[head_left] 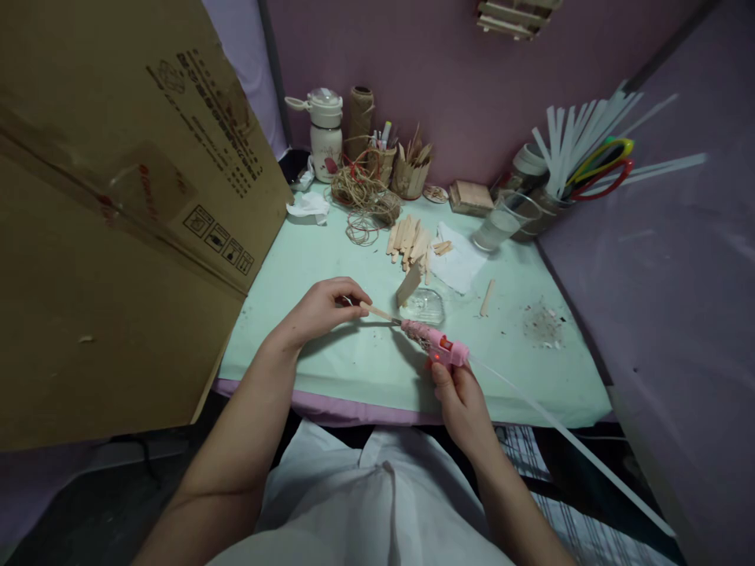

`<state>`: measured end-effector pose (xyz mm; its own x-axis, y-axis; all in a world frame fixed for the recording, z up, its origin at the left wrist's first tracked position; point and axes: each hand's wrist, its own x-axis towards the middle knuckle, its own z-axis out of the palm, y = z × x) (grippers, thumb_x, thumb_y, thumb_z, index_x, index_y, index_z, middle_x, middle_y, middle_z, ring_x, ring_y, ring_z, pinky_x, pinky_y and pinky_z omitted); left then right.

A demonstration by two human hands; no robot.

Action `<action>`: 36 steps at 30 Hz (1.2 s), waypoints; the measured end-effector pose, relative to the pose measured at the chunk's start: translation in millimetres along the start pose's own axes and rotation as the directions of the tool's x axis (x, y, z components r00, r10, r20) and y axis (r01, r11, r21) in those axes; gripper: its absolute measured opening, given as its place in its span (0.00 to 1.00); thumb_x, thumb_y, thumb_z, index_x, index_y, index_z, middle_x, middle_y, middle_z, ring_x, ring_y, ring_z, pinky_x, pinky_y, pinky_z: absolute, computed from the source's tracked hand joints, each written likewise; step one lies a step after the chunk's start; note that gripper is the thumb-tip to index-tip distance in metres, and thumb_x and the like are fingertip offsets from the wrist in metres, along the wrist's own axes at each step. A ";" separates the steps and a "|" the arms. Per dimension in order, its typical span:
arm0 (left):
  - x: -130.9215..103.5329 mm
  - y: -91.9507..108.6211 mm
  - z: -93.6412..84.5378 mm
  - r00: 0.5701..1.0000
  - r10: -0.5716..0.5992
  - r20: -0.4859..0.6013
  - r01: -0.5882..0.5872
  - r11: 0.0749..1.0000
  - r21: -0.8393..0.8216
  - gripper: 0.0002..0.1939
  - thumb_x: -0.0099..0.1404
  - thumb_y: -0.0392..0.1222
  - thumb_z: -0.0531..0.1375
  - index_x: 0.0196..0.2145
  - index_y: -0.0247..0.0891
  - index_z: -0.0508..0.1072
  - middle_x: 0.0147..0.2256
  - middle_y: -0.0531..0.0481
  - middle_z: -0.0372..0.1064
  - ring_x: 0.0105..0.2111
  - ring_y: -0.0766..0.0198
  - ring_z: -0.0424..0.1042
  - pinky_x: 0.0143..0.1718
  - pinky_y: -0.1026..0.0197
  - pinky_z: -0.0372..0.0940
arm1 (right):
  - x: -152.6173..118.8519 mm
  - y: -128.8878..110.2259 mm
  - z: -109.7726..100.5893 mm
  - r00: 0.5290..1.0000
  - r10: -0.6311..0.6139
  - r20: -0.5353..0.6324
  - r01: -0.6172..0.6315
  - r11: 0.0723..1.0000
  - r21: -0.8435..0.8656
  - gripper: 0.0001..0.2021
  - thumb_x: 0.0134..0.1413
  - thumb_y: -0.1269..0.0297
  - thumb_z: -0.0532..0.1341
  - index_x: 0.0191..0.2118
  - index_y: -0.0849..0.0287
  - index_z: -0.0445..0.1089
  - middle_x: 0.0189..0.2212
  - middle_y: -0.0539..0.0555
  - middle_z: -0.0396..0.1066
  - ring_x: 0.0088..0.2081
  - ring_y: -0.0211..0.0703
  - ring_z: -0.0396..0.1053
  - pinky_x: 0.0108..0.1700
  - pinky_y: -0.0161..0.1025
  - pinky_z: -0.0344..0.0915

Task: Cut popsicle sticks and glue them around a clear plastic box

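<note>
My left hand [330,308] pinches one end of a wooden craft stick [379,312] above the table. The stick's other end meets the nozzle of a pink hot glue gun [433,339], or lies very near it. Wrapped round the gun's handle is my right hand [461,391]. A red light glows on the gun, and a long white glue stick [566,436] trails from its back. Just beyond the nozzle is a clear plastic or glass dish [423,306], with a small upright wooden panel [409,284] at its left edge.
A pile of craft sticks [410,242] lies behind the dish, near tangled twine [359,192] and a white bottle [326,141]. To the right stand a clear cup [492,228], and a holder with glue sticks [569,149] and scissors [607,177]. A large cardboard box [130,220] walls the left side.
</note>
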<state>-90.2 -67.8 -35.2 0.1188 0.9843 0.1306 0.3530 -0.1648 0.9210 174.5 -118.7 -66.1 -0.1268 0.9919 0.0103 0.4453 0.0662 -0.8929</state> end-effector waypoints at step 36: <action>2.4 -1.0 0.5 0.996 -0.057 -0.066 0.046 0.988 -0.151 0.10 0.60 0.46 0.64 0.36 0.37 0.76 0.35 0.47 0.76 0.35 0.62 0.73 0.39 0.59 0.67 | 106.5 28.1 -79.3 0.813 0.486 -0.321 -0.114 0.673 0.731 0.06 0.51 0.63 0.62 0.30 0.58 0.65 0.23 0.44 0.66 0.22 0.32 0.65 0.23 0.30 0.67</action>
<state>-89.9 -65.2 -35.9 0.0370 0.9941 0.1022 0.2144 -0.1078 0.9708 243.8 -2.6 -54.4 0.3973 0.8737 -0.2808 -0.3338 -0.1475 -0.9310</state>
